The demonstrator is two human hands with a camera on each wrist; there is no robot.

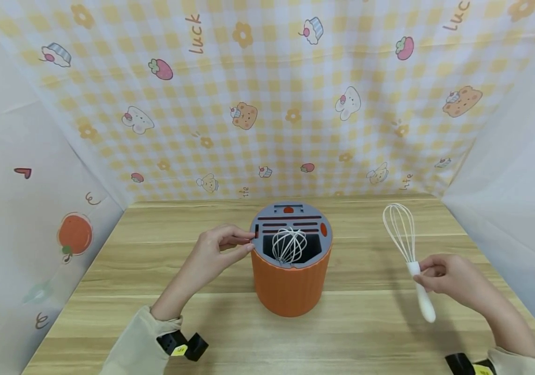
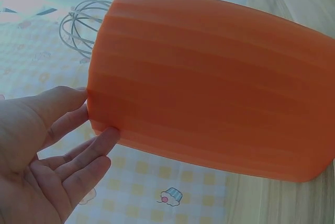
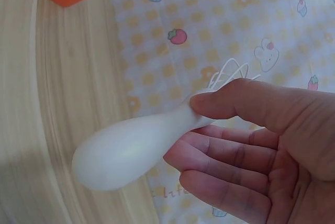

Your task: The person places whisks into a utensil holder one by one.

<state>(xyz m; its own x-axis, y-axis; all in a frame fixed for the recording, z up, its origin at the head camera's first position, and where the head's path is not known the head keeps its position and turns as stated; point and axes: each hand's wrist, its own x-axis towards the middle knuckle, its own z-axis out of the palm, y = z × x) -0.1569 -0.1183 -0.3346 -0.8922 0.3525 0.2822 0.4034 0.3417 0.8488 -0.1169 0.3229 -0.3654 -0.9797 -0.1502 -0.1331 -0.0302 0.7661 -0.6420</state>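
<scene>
A utensil holder [image 1: 291, 284], an orange ribbed cylinder with a grey slotted top, stands upright on the table. My left hand [image 1: 220, 249] touches its left rim with thumb and fingertips; in the left wrist view the fingers [image 2: 86, 156] lie fairly straight against the orange side. One whisk [image 1: 290, 245] stands in the holder's large front opening, its wire head showing and its lower part hidden. Off to the right, my right hand [image 1: 450, 276] pinches a second whisk [image 1: 423, 299] near the neck of its white handle. Its wires point up and away.
A wood-grain table [image 1: 155, 297] lies under both hands. Behind it hangs a yellow checked cloth [image 1: 291, 140] with cartoon prints. White cloth sides [image 1: 511, 172] bound the space at left and right. The holder's top has several narrow slots besides the large opening.
</scene>
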